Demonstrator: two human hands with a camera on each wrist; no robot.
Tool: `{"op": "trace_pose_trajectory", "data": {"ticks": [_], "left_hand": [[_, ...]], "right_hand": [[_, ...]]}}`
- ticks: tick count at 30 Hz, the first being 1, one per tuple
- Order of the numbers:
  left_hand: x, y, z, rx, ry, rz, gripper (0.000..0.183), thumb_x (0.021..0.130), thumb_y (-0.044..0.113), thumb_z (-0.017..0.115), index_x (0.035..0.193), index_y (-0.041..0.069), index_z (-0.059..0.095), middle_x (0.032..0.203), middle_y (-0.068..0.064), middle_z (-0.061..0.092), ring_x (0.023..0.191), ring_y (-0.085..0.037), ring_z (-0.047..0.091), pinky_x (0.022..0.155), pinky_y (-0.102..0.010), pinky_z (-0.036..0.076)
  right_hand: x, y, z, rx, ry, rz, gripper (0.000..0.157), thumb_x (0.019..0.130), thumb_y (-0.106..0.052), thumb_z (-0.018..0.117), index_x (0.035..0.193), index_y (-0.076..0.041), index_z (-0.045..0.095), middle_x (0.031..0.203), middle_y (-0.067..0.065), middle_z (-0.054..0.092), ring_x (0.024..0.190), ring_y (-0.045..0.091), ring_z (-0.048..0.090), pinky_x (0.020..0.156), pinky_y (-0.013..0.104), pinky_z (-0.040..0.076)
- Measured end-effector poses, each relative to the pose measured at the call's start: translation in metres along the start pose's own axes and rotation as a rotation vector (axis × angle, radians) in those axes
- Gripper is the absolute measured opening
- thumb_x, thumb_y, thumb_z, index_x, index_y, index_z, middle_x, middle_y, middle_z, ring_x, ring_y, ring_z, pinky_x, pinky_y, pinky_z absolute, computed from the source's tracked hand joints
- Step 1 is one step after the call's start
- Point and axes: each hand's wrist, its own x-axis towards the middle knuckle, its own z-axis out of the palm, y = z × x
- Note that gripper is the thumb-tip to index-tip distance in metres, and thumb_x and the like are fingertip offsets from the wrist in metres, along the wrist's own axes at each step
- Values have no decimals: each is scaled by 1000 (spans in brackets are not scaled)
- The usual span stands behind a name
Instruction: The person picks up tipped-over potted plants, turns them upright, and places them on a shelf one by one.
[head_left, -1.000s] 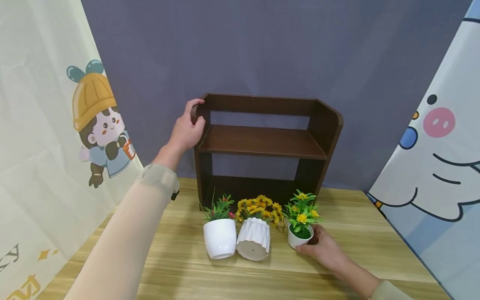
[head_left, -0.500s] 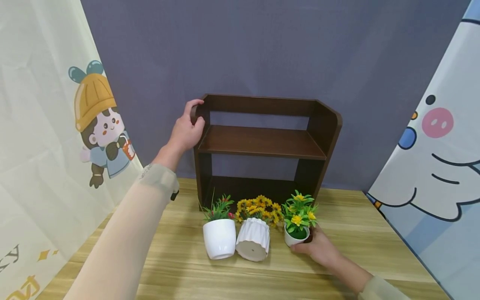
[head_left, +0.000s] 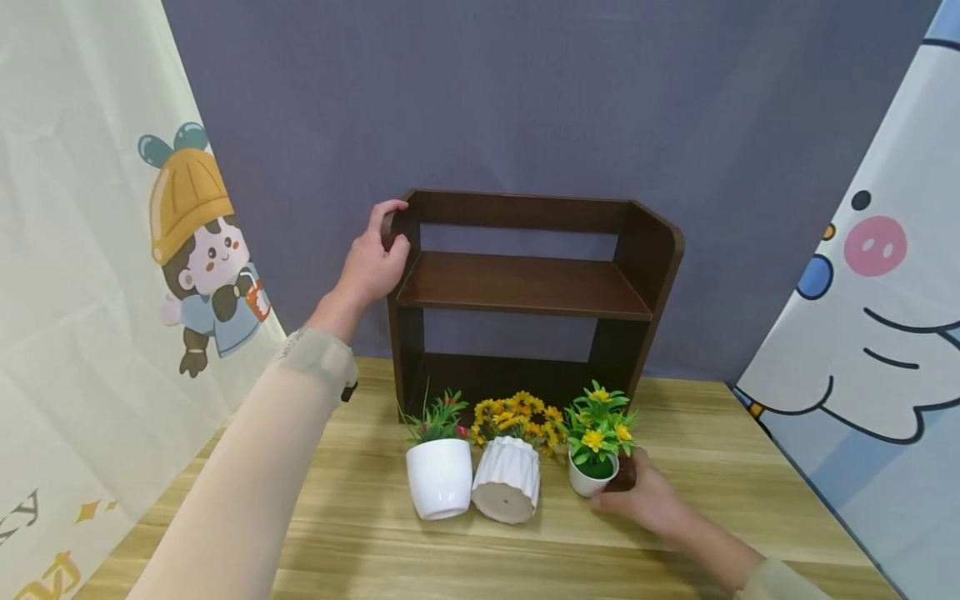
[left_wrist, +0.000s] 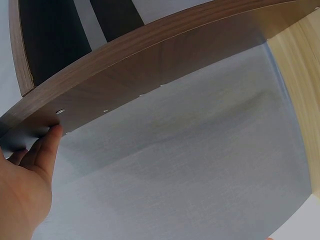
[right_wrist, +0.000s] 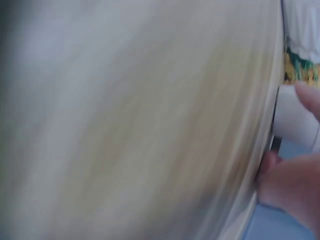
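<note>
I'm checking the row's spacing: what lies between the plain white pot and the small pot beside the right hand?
The head view shows a fluted white pot with yellow flowers, underside visible, between the plain white pot and the small pot.

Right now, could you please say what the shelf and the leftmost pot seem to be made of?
Shelf: probably wood or veneered board, satin brown, with grain along its edge. Leftmost pot: glossy white, perhaps ceramic or plastic; highlights near its base.

The shelf [head_left: 521, 281] was dark brown, the right pot [head_left: 582, 480] white, its plant [head_left: 598, 421] green and yellow.
The left pot [head_left: 439, 479] was also white, as was the middle pot [head_left: 506, 479], its flowers [head_left: 521, 408] golden; grain streaked the tan tabletop [head_left: 450, 567], and the backdrop [head_left: 525, 100] was slate-blue.
</note>
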Motion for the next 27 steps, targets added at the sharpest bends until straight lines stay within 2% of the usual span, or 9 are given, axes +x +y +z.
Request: {"op": "trace_pose_trajectory", "data": {"ticks": [3, 5, 8, 13, 17, 23, 27], "left_hand": [[1, 0, -1, -2, 1, 2, 53, 110, 32, 44, 161, 42, 35, 84, -19, 63, 62, -30, 54, 61, -41, 48], [2, 0, -1, -6, 0, 3, 53, 110, 32, 44, 161, 42, 35, 90, -20, 65, 65, -31, 56, 62, -41, 48], [2, -2, -1, -3, -5, -1, 53, 110, 32, 44, 162, 42, 35, 94, -22, 66, 68, -32, 57, 64, -41, 49], [0, -4, -1, 2, -12, -13, 53, 110, 32, 43, 162, 42, 34, 96, -23, 65, 69, -33, 58, 64, -41, 49], [-1, -5, 0, -2, -10, -13, 53, 111, 32, 43, 162, 42, 34, 101, -23, 67, 71, -34, 59, 64, -42, 49], [-1, -3, 1, -5, -4, -12, 53, 111, 32, 44, 162, 42, 34, 98, -23, 66, 70, -34, 59, 63, -42, 49], [0, -2, 1, -3, -1, -8, 53, 110, 33, 44, 162, 42, 35, 98, -23, 66, 72, -34, 59, 65, -42, 49]], "right_hand": [[-1, 8, -11, 55, -69, -46, 82, 88, -13, 91, 148, 11, 41, 147, 29, 62, 137, 40, 62, 105, 31, 52], [-1, 13, -17, 114, -125, -79, 76, 90, -11, 87, 148, 12, 43, 150, 32, 58, 140, 43, 60, 101, 23, 52], [1, 19, -23, 170, -186, -97, 72, 93, -10, 84, 146, 14, 42, 154, 36, 52, 144, 48, 55, 101, 19, 51], [4, 19, -24, 179, -213, -77, 84, 94, -13, 85, 155, 15, 35, 159, 39, 47, 146, 51, 53, 103, 21, 52], [9, 15, -22, 190, -235, -62, 96, 94, -16, 86, 163, 14, 26, 159, 38, 48, 145, 46, 56, 103, 25, 53], [15, 13, -18, 226, -280, -93, 96, 94, -13, 85, 164, 14, 24, 148, 30, 61, 129, 26, 64, 98, 26, 56], [15, 11, -17, 216, -270, -78, 97, 92, -13, 86, 163, 15, 25, 148, 30, 61, 129, 26, 63, 98, 25, 56]]}}
